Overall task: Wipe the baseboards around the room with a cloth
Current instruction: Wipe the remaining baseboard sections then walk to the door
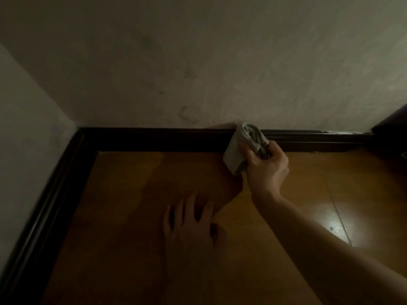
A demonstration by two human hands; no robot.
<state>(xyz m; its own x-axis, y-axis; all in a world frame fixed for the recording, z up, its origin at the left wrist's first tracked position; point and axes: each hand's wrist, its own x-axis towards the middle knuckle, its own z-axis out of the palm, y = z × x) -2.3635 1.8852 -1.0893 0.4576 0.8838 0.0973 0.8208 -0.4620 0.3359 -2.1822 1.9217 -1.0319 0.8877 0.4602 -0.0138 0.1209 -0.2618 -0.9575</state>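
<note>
A dark brown baseboard (pixel 154 139) runs along the foot of the far wall and turns at the left corner to run down the left wall. My right hand (pixel 266 166) grips a folded grey cloth (pixel 242 148) and holds it against the far baseboard, right of centre. My left hand (pixel 191 225) rests flat on the wooden floor with its fingers spread, nearer to me and left of the cloth.
The orange-brown wooden floor (pixel 132 216) reflects a bright patch of light at the right. The pale far wall (pixel 198 62) carries dark scuff marks above the baseboard. A dark object (pixel 392 124) stands at the right end of the baseboard.
</note>
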